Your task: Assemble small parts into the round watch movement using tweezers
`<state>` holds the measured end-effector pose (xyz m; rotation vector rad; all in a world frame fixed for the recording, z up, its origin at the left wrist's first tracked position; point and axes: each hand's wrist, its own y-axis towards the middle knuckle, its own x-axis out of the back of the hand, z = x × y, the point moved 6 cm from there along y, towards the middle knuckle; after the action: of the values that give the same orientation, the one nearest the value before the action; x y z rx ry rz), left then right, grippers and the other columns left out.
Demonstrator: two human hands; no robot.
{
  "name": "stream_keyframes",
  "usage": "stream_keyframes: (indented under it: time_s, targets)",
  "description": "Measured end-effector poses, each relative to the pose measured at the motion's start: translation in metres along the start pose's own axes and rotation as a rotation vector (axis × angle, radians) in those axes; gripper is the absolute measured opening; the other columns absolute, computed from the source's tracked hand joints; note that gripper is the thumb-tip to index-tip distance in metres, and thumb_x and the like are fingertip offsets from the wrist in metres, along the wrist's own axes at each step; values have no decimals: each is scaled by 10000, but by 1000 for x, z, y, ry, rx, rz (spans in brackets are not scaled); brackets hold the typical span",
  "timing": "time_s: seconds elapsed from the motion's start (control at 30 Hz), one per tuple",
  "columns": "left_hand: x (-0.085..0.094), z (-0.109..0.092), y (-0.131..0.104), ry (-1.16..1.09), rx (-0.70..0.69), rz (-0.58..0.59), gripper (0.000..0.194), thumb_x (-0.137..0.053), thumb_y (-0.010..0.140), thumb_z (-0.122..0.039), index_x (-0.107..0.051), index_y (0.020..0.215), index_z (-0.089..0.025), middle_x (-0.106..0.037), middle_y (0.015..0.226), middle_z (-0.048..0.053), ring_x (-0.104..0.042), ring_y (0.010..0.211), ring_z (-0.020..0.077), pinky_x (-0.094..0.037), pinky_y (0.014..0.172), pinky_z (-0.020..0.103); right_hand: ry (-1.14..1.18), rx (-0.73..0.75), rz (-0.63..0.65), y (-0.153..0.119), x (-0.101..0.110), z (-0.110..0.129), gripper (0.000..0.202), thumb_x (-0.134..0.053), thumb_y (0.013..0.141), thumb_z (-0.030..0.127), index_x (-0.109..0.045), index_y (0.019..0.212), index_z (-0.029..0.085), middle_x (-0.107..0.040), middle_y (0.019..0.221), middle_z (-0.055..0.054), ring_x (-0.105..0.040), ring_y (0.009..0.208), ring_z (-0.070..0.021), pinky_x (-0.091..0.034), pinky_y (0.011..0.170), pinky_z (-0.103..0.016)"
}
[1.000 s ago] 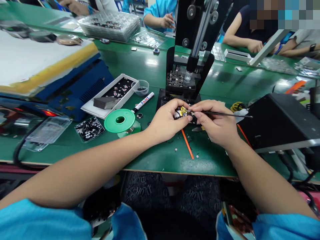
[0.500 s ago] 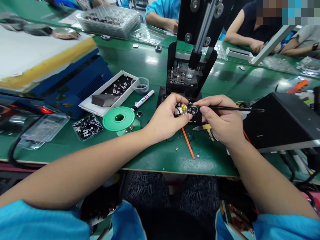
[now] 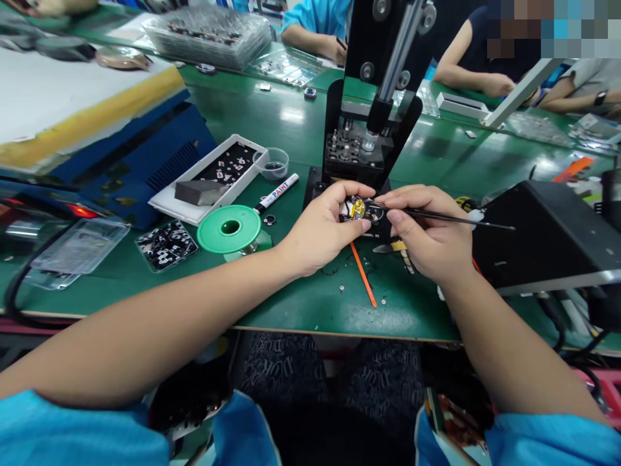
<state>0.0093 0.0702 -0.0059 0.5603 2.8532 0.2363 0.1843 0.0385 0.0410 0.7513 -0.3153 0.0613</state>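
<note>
Between thumb and fingers, my left hand [image 3: 325,226] grips a small round device [image 3: 358,209] with a yellow part showing inside. My right hand [image 3: 429,230] is closed on thin dark tweezers [image 3: 456,217], whose tips reach the device's right side. Both hands are close together in front of a black press [image 3: 356,142]. Below them an orange stick [image 3: 363,275] lies on the green table [image 3: 301,310], with tiny round parts near it.
At the left are a green spool [image 3: 208,230], a paint marker [image 3: 277,194], a white tray [image 3: 240,184], a box of small parts [image 3: 167,246] and a blue machine [image 3: 160,155]. A black box [image 3: 543,233] stands at the right. Other people's hands are across the table.
The tweezers' rear end has dipped slightly, and my right hand has shifted a little. My left hand still grips the device.
</note>
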Motion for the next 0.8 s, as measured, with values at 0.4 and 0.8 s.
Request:
stream_keyframes:
  time_s: [0.4,0.8]
  targets:
    - [3,0,0,-12,15,-35,493,-928,790,-258,-585,1144,-239,-699,994,-13,-653,893,150,-543,851,318,-31,79,4,1,-1,7,48,-809,1060,319,-848,1089,320,-896,1102,-45,-851,1057,-251,-721,953,-465]
    - [-1,4,2,-146,32,61,534,-995,786,-280,-645,1187,-249,-762,1122,10,-721,1037,171,-597,985,335,-7,34,20,1,-2,7,69,-823,1056,385,-843,1061,319,-887,1074,-45,-850,1046,-259,-722,935,-466]
